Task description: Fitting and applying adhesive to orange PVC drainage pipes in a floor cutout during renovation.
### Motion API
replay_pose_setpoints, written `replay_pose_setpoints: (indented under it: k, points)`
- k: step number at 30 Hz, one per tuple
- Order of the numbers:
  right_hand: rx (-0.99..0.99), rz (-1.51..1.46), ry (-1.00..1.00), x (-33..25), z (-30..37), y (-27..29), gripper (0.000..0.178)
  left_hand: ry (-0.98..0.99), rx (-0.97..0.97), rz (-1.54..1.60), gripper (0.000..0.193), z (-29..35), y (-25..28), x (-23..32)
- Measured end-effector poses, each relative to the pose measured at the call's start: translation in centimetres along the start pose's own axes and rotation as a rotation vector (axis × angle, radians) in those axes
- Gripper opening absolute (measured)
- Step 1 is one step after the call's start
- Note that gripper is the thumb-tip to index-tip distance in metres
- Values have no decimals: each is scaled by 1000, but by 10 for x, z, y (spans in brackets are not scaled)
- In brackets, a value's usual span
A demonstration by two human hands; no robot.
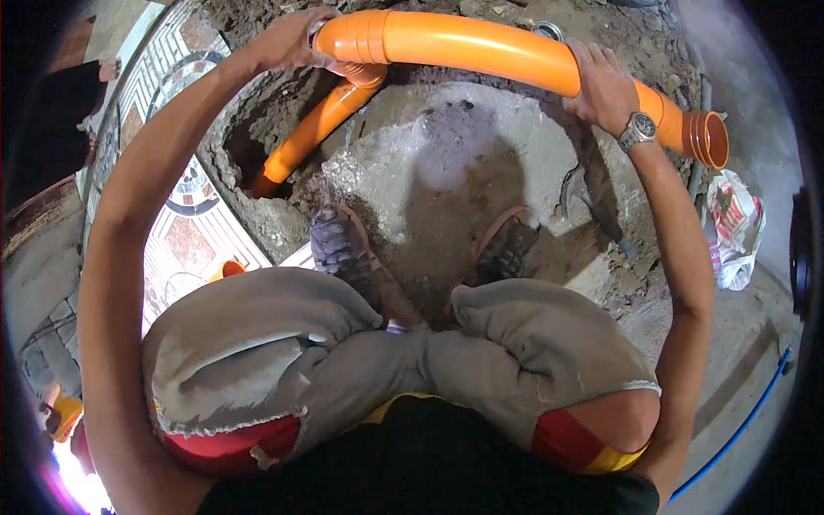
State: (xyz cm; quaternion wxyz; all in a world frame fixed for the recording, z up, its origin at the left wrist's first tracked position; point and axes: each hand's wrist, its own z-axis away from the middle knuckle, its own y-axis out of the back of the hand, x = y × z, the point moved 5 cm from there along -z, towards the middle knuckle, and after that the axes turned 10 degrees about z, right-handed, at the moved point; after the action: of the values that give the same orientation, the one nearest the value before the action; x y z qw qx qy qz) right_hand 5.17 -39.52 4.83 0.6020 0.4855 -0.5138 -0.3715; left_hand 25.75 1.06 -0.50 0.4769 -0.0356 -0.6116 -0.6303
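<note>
As seen from head view, orange pipe (481, 47) held level across far side of pit, apparently so its left socket meets elbow fitting (365, 75) atop sloping orange pipe (311, 133) running down into hole. Left hand (296, 39) wrapped round socket end, fingers closed. Right hand (605, 86) clamped over pipe near flared right end, wristwatch (638, 130) on wrist. Both arms extended forward, person squatting, sandalled feet (343, 249) on concrete slab (463, 146).

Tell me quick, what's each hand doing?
Left hand: closed on the orange pipe at its elbow joint.
Right hand: closed on the same pipe.
</note>
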Motion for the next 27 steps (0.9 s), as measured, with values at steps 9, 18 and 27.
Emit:
replay_pose_setpoints:
  k: [9, 18, 27]
  points:
    - [-7, -12, 30, 2, 2, -7, 92, -54, 58, 37, 78, 4, -1, 11]
    - [-4, -50, -31, -9, 28, -46, 96, -225, 12, -245, 81, -19, -13, -3]
    - [18, -21, -46, -4, 27, -29, 93, 259, -170, 626, 80, -23, -47, 22]
